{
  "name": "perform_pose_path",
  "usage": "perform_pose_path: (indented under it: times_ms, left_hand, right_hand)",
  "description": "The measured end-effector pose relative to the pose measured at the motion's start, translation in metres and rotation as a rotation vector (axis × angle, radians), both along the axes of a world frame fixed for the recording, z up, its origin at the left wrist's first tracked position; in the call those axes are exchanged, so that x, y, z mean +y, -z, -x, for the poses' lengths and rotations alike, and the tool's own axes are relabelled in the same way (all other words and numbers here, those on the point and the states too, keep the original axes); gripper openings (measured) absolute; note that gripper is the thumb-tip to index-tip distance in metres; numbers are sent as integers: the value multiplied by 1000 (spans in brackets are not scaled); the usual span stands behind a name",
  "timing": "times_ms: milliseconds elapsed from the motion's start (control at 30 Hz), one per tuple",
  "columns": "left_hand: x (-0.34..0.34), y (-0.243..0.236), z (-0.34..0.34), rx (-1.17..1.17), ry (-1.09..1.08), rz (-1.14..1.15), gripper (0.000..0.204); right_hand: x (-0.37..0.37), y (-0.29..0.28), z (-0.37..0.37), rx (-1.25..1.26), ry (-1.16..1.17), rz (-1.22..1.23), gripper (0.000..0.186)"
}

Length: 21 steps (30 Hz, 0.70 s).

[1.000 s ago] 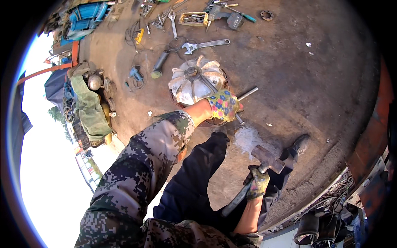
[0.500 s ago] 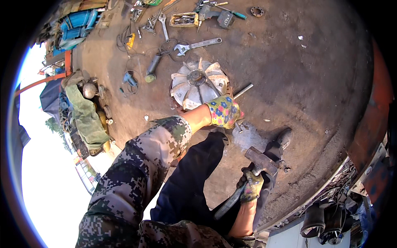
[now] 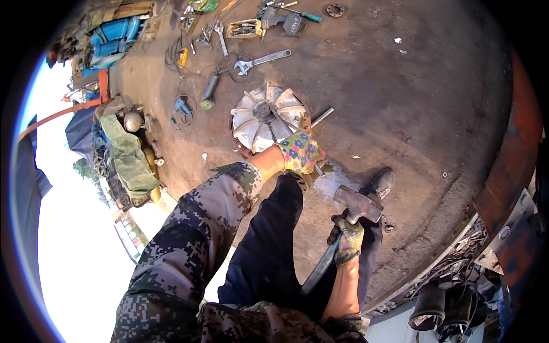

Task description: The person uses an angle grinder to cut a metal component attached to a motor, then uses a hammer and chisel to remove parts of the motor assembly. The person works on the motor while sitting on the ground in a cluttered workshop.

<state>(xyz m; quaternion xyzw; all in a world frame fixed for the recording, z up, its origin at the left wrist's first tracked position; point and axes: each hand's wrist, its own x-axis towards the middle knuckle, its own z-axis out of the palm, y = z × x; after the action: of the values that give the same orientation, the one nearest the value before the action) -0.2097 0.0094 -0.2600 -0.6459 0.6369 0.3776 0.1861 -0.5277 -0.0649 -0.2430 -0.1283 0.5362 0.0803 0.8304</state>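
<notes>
A round, finned metal fan wheel [image 3: 245,121] with a raised hub rests on the ground ahead of me. My left hand [image 3: 301,152], in a flower-patterned glove, is closed at the wheel's near right edge around a metal rod [image 3: 319,170]. Only the rod's short end shows past the fingers; the rest is hidden. Beyond that hand a second bar [image 3: 323,117] sticks out to the right from beside the wheel. My right hand [image 3: 349,240], gloved too, grips a sledgehammer [image 3: 358,203] by its handle, just below the heavy head. The hammer is held over my right leg, apart from the wheel.
Adjustable wrenches [image 3: 262,61], an angle grinder [image 3: 210,91], a blue power tool [image 3: 182,106], a cordless drill [image 3: 283,23] and a box of small tools [image 3: 243,28] lie farther off. Cloth-covered machinery [image 3: 134,157] stands left. Dark metal cylinders [image 3: 429,306] are at lower right.
The whole view has shifted slightly. The hammer in my right hand has come up a little, away from me. My left hand keeps its hold beside the fan wheel.
</notes>
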Motion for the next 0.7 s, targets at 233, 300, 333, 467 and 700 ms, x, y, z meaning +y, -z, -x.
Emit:
perform_pose_path:
  times_ms: [233, 300, 333, 467, 700]
  left_hand:
    - [-29, 0, 25, -185, -223, 73, 32]
    - [-30, -3, 28, -237, -243, 121, 29]
    - [-26, -1, 26, -255, -254, 156, 28]
    - [-27, -2, 19, -273, -279, 100, 28]
    - [-7, -5, 4, -191, -196, 168, 26]
  right_hand:
    - [-38, 35, 33, -84, -4, -67, 12]
    - [-39, 44, 45, -116, -11, -69, 14]
    - [-39, 44, 46, -140, 16, -87, 14]
    - [-48, 37, 40, -76, 40, -120, 16]
    - [-46, 39, 33, -91, 36, -64, 16]
